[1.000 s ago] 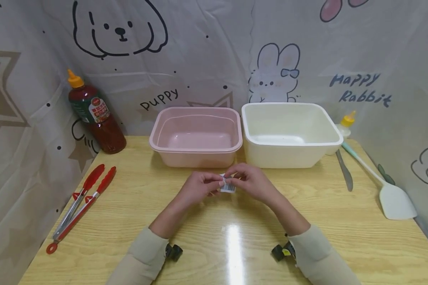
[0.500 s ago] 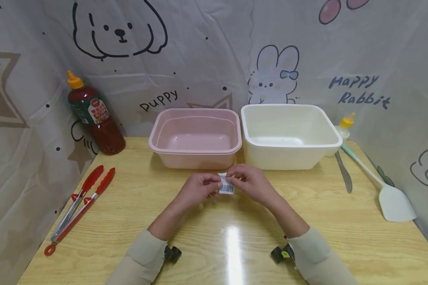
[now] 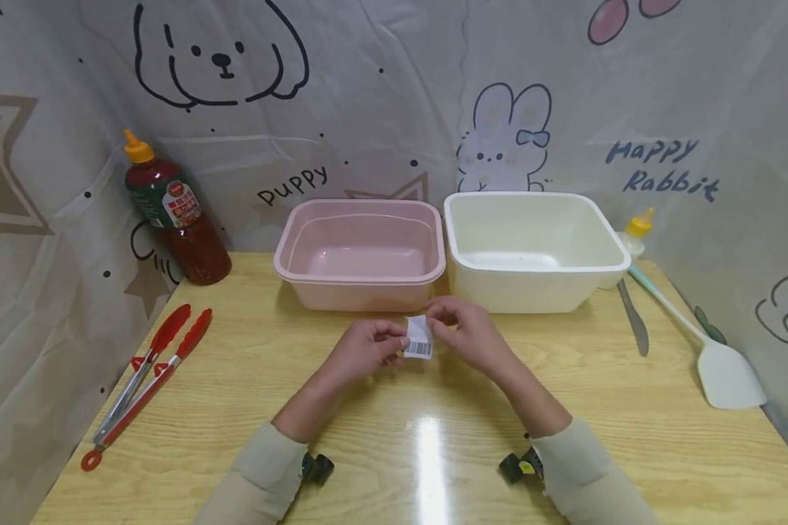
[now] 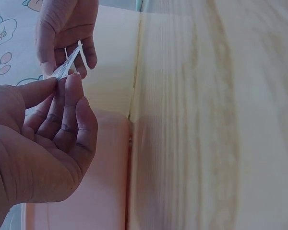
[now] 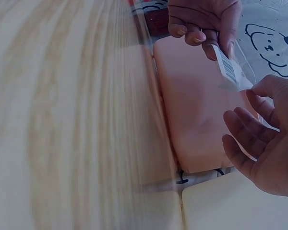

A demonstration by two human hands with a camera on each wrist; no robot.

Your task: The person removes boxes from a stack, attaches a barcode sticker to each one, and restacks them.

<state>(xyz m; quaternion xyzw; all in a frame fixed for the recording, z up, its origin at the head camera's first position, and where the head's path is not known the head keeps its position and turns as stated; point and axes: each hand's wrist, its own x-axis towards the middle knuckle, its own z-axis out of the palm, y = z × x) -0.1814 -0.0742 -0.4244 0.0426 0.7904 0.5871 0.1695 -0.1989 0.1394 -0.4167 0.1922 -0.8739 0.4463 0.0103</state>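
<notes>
Between my two hands is a small white label (image 3: 419, 338) printed with a barcode. My left hand (image 3: 370, 344) pinches its left edge between thumb and forefinger. On the other side, the thumb and forefinger of my right hand (image 3: 466, 332) pinch a corner at its upper right. In the right wrist view the barcode label (image 5: 227, 68) looks folded, with a thin flap drawn towards my right fingertips. Seen from the left wrist, the label (image 4: 69, 64) is nearly edge-on above my curled left fingers. Both hands are over the table, just in front of the two tubs.
A pink tub (image 3: 361, 292) and a white tub (image 3: 519, 288) stand side by side behind my hands. To the left are a red sauce bottle (image 3: 197, 248) and red tongs (image 3: 138, 397). A knife (image 3: 634, 317), a spatula (image 3: 729, 372) and a yellow-capped bottle (image 3: 635, 232) are at right.
My right hand has shifted slightly right, away from the left hand, so more of the label shows. My left hand has stayed nearly still, keeping its pinch.
</notes>
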